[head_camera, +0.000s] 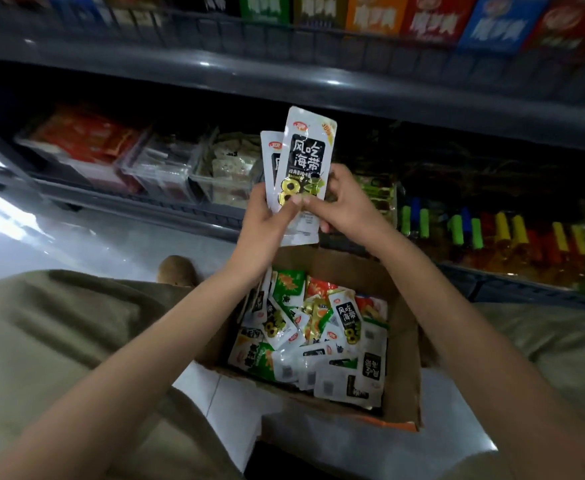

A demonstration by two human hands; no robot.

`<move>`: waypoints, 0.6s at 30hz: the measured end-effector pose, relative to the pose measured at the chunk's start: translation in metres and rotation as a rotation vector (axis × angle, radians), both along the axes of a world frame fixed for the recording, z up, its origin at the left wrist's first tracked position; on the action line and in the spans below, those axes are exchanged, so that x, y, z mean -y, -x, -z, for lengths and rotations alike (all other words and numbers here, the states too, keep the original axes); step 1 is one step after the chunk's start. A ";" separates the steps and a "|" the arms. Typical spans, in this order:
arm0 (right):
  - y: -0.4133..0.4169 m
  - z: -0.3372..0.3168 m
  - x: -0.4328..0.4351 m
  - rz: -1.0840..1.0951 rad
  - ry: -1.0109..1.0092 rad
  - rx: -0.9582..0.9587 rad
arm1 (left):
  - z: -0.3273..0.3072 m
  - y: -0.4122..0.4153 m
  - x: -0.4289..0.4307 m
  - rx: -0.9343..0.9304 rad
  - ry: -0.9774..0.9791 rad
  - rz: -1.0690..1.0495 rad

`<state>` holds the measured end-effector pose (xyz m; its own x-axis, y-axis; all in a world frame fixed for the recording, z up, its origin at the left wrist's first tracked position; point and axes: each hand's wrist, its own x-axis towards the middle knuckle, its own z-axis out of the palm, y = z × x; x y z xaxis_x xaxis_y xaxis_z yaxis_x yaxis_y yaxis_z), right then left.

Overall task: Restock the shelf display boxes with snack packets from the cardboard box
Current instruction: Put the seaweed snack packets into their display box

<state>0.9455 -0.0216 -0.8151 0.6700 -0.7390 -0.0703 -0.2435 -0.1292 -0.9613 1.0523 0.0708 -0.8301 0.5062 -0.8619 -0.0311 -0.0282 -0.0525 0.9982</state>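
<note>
- The left hand [267, 220] grips two white snack packets [305, 157] by their lower part, with the thumb laid across the front and the fingers curled behind.
- The right hand [343, 202] pinches the same pair at the lower right edge, its thumb on the front meeting the left thumb.
- The packets stand upright and fanned, the front one overlapping the one behind, raised in front of the lower shelf [138, 202].
- Directly below the hands, the cardboard box [402, 341] sits open on the floor between the person's knees, holding a heap of loose packets [319, 344], white, green and orange.
- Clear display boxes [166, 164] stand in a row on the lower shelf, left of the raised packets; the one nearest holds pale packets.
- Coloured tube snacks [492, 233] lie on the shelf to the right.
- Coloured cartons [374, 15] line the upper shelf.
</note>
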 end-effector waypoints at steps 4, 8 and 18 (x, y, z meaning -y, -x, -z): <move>-0.009 -0.051 0.008 -0.082 0.277 -0.065 | -0.034 -0.012 0.015 0.094 0.136 -0.011; -0.018 -0.085 0.016 -0.068 0.312 -0.013 | -0.061 -0.024 0.027 0.191 0.274 -0.006; -0.063 -0.152 0.051 -0.011 0.281 0.226 | -0.102 -0.078 0.059 0.347 0.372 0.190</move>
